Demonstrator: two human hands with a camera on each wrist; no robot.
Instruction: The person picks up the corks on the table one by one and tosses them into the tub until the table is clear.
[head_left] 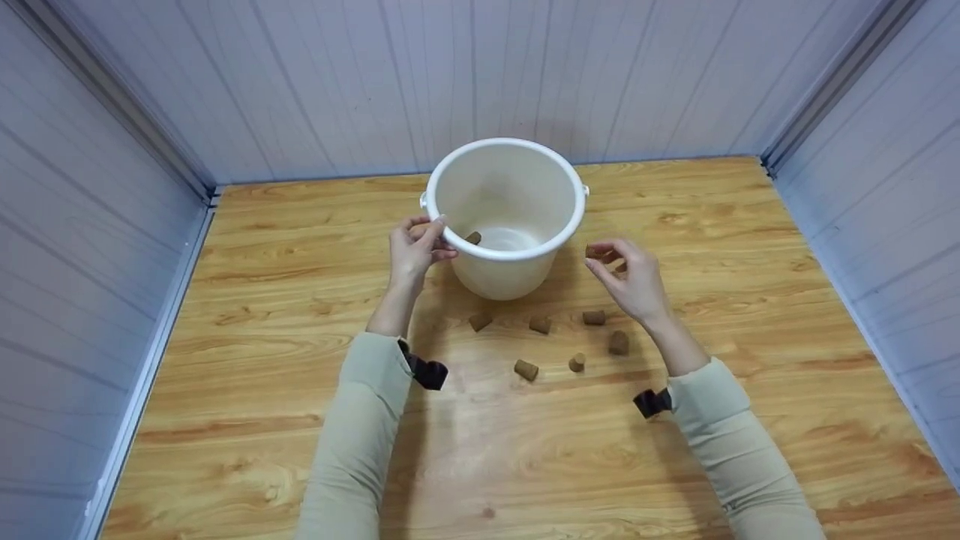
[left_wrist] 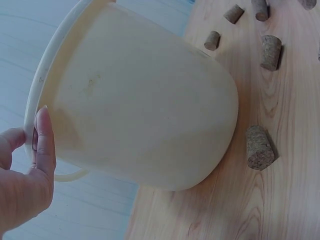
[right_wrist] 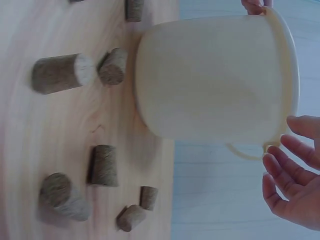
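Note:
A white plastic bucket [head_left: 504,277] stands upright on the wooden floor, with a cork stopper [head_left: 473,238] visible inside. My left hand [head_left: 414,251] grips the bucket's rim at its left side, fingers against the outer wall in the left wrist view [left_wrist: 30,185]. To the right of the bucket, my right hand [head_left: 634,281] hovers with fingers loosely bent. The right wrist view shows nothing between these fingers [right_wrist: 287,172], which are close to the rim. Two corks [right_wrist: 148,197] lie on the floor beyond that hand, partly hidden by its fingers in the head view.
Several loose corks [head_left: 540,325] lie scattered in front of the bucket, one [head_left: 526,370] nearer me and another [head_left: 618,343] by my right wrist. Panelled walls [head_left: 360,90] enclose the wooden floor [head_left: 247,360] at the back, left and right. The back wall is close behind the bucket.

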